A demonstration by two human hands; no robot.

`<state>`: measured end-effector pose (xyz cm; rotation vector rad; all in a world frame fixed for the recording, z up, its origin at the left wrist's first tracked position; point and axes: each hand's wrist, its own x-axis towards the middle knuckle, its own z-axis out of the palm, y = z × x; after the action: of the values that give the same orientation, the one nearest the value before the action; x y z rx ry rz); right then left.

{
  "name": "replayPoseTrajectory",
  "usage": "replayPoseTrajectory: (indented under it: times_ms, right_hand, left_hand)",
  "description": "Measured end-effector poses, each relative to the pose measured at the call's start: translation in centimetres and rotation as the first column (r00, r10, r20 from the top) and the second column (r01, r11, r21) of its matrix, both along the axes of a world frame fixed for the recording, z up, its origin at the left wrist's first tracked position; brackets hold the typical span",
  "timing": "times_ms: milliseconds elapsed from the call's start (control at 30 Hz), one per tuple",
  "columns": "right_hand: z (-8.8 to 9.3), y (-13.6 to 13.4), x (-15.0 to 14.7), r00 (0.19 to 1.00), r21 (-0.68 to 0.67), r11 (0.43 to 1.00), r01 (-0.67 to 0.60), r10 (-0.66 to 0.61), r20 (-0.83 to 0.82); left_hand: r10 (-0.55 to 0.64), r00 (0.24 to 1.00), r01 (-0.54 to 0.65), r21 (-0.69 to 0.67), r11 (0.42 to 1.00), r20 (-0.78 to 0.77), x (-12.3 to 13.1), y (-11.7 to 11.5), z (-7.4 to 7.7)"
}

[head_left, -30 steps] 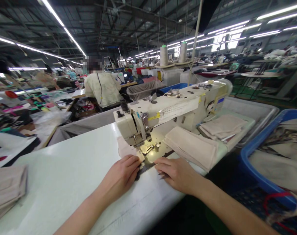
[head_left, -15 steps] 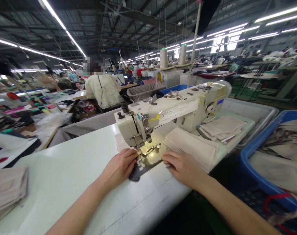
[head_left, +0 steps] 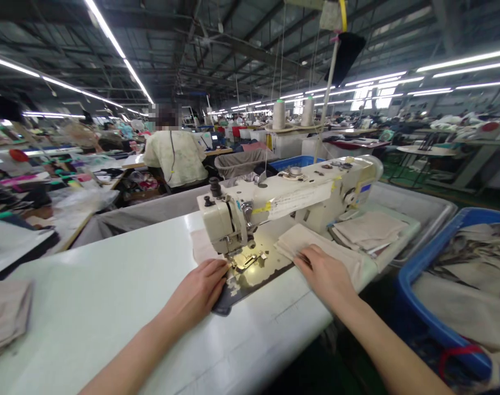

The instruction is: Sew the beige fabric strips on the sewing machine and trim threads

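My left hand point(head_left: 206, 282) is closed beside the needle area of a white sewing machine point(head_left: 291, 192), fingertips pressed together near the presser foot point(head_left: 235, 260). A beige fabric piece point(head_left: 201, 246) lies behind that hand, partly under the machine head; whatever the fingers pinch is hidden. On the other side, my right hand point(head_left: 324, 274) has its curled fingers at the near left edge of a stack of beige fabric pieces point(head_left: 327, 249), seemingly gripping the edge of the upper cloth. Between both hands the metal needle plate point(head_left: 258, 274) is lit yellow.
More folded beige cloth point(head_left: 369, 230) lies at the table's right end, and another pile point(head_left: 6, 315) at the left. A blue bin point(head_left: 410, 274) full of cloth stands at the right. Thread cones point(head_left: 279, 115) rise behind the machine. A person point(head_left: 175, 156) sits ahead, back turned.
My right hand has moved right and away from the plate's front edge to the beige stack. My left hand stays by the presser foot. The camera view has tilted up slightly.
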<state>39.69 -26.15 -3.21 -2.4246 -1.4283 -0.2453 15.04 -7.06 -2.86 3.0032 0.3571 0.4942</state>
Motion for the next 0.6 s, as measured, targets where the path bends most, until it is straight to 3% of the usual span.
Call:
replayPoseTrajectory:
  times_ms: [133, 233, 300, 367, 433, 500, 567, 600]
  right_hand:
    - [-0.3, 0.0, 0.2, 0.997, -0.028, 0.997, 0.071, -0.070, 0.023]
    - [-0.8, 0.0, 0.6, 0.995, -0.032, 0.998, 0.047, -0.044, 0.089]
    - [-0.9, -0.2, 1.1, 0.990, 0.043, 0.999, 0.000, -0.006, 0.141]
    - [-0.8, -0.6, 1.6, 0.980, 0.213, 0.977, -0.032, -0.011, 0.200]
    - [-0.2, -1.6, 1.7, 0.966, 0.438, 0.898, -0.037, -0.080, 0.245]
    - [0.5, -3.1, 0.8, 0.967, 0.608, 0.793, -0.040, -0.122, 0.223]
    - [1.2, -5.0, -1.1, 0.991, 0.724, 0.690, -0.018, -0.084, 0.105]
    - [1.4, -5.9, -2.4, 0.998, 0.743, 0.667, 0.057, -0.067, -0.017]
  left_hand:
    - [0.014, 1.000, -0.014, -0.028, 1.000, -0.013, -0.5, -0.5, 0.1]
    - [0.061, 0.997, -0.063, -0.036, 0.997, -0.048, -1.8, -0.4, 0.3]
    - [0.106, 0.992, -0.109, -0.042, 0.993, -0.073, -3.3, -0.3, 0.4]
    - [0.153, 0.985, -0.156, -0.035, 0.987, -0.077, -4.7, -0.5, 0.5]
    - [0.181, 0.983, -0.182, -0.042, 0.982, -0.041, -5.6, -1.5, 0.7]
    - [0.174, 0.985, -0.170, -0.143, 0.975, 0.016, -5.5, -3.4, 0.9]
    - [0.161, 0.985, -0.123, -0.378, 0.917, 0.070, -4.5, -5.8, 1.4]
    - [0.172, 0.980, -0.097, -0.515, 0.852, 0.099, -3.8, -7.1, 1.7]
